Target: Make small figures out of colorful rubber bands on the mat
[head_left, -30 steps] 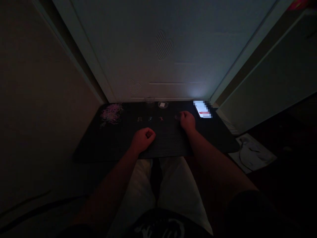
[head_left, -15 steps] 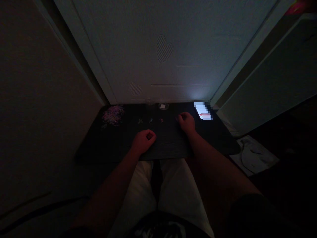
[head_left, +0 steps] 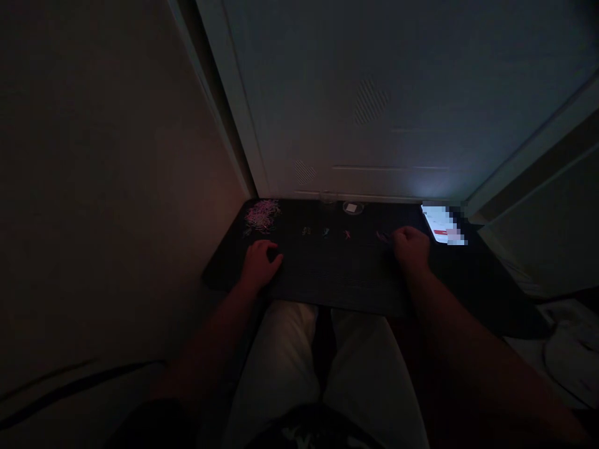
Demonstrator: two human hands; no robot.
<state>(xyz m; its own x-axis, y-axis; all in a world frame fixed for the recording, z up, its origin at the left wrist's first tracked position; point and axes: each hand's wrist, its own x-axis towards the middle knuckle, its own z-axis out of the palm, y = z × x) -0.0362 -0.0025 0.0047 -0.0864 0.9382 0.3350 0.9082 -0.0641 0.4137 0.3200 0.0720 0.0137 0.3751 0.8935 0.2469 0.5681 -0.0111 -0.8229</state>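
On the dark table, my left hand hovers or rests just in front of a loose pile of thin pink and purple pieces, too small to name. Its thumb stands apart from the curled fingers, and I see nothing between them. My right hand has its fingers closed beside a small purplish cluster; whether it grips any of it is hidden. Between the hands lie three small groups in a row: a pale yellowish one, a bluish one and a pinkish-red one.
A lit phone lies right of my right hand. A clear cup and a round dish with a white square stand at the table's back edge, against a pale panel. The room is very dark.
The camera view has swung left. My left hand has moved left toward the pile and its thumb has parted from the fingers. More of the purplish cluster shows beside my right hand.
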